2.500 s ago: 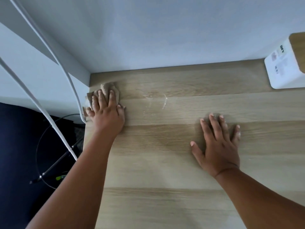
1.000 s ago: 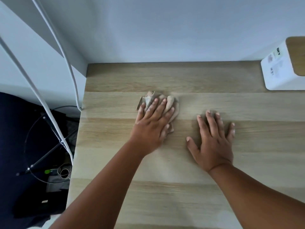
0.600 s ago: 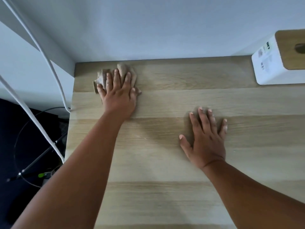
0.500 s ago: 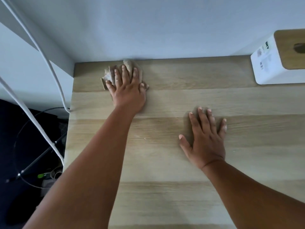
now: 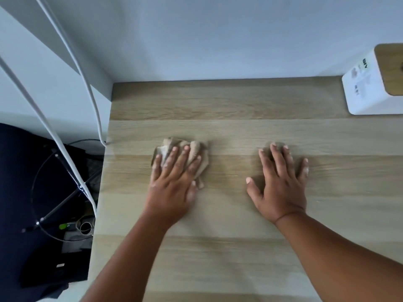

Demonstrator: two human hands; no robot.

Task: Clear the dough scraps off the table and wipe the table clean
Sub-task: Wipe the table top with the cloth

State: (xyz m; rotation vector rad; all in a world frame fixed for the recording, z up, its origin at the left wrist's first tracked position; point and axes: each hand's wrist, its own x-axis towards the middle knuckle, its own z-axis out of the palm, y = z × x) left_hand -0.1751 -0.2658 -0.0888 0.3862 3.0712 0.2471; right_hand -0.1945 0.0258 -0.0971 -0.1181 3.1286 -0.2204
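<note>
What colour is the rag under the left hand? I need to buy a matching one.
Beige-tan, close to the wood's tone; the rag shows in the head view, crumpled under the left hand.

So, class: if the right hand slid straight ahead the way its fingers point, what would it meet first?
The right hand lies flat on the wooden table, fingers pointing at the back wall. The way looks free up to that wall; the white box seems to sit off to the right.
</note>
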